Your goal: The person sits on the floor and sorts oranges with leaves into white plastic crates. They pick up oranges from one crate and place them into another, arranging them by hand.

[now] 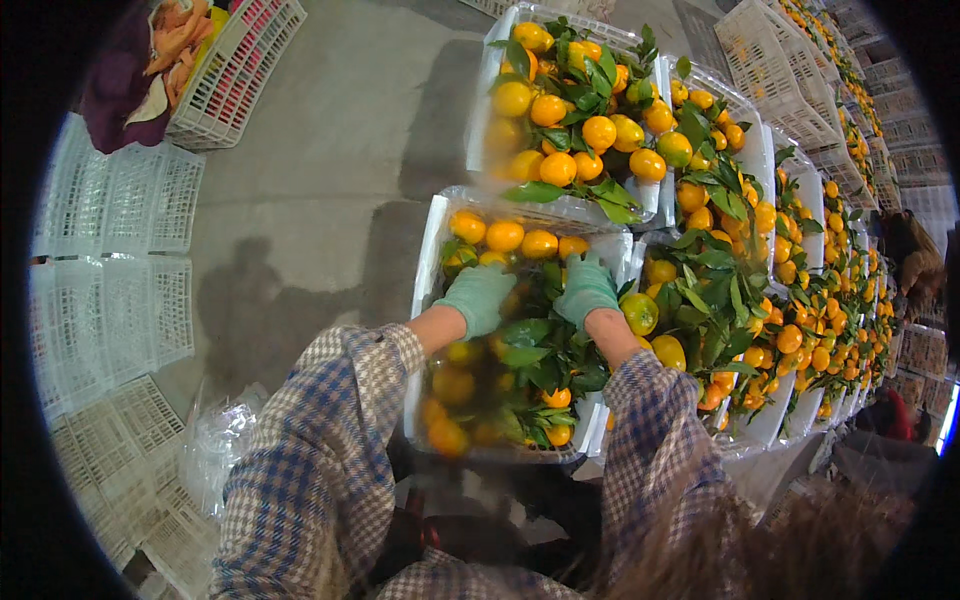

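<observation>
Directly before me stands a white plastic crate [429, 247] lined with clear film and white sheets. It holds orange citrus fruit with green leaves, and a row of oranges [505, 235] lies along its far side. My left hand [480, 296], in a pale green knit glove, reaches into the crate's left part, just below that row. In a matching glove, my right hand [589, 289] is on the right side, its fingertips at an orange [573, 247]. Whether either hand grips fruit is unclear. Leaves [529, 352] fill the crate's middle, and a blur covers its lower left.
Another filled crate [474, 142] adjoins at the far side, and rows of filled crates extend right. White crates [780, 75] are stacked beyond. Crates [112, 307] line the left, near clear plastic film [217, 435]. A crate [236, 82] with cloth stands upper left. A person [915, 255] is far right.
</observation>
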A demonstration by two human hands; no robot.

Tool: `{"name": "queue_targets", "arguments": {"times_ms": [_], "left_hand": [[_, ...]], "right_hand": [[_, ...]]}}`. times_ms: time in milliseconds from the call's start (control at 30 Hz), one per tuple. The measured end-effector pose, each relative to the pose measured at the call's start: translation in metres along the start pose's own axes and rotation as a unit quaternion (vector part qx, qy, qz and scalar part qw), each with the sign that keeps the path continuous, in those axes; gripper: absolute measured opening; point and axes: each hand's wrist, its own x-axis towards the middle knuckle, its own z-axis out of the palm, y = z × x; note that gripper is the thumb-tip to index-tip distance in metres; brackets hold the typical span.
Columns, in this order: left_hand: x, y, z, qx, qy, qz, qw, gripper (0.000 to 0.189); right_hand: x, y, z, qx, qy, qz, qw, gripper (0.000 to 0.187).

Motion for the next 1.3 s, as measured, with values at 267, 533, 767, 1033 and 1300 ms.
{"name": "queue_targets", "arguments": {"times_ms": [267, 533, 767, 1033, 1300], "left_hand": [[-0.017, -0.039, -0.035, -0.135, 0.214, -0.002, 0.968, 0.070], [0.003, -0.048, -0.022, 0.073, 0.227, -0.084, 0.967, 0.048], [0.002, -0.062, -0.022, 0.128, 0.250, -0.043, 0.959, 0.036], [0.001, -0.055, -0.031, 0.083, 0.239, -0.061, 0.965, 0.051], [-0.021, -0.045, -0.048, 0.104, 0.267, -0.079, 0.955, 0.063]], "right_hand": [[-0.015, -0.009, -0.016, 0.182, 0.116, -0.166, 0.962, 0.060], [0.028, -0.066, 0.046, 0.328, 0.280, -0.126, 0.893, 0.064], [0.033, -0.054, 0.058, 0.384, 0.290, -0.171, 0.860, 0.074], [0.034, -0.049, 0.056, 0.574, 0.199, -0.081, 0.790, 0.075], [0.023, -0.057, 0.053, 0.443, 0.271, -0.119, 0.847, 0.074]]}}
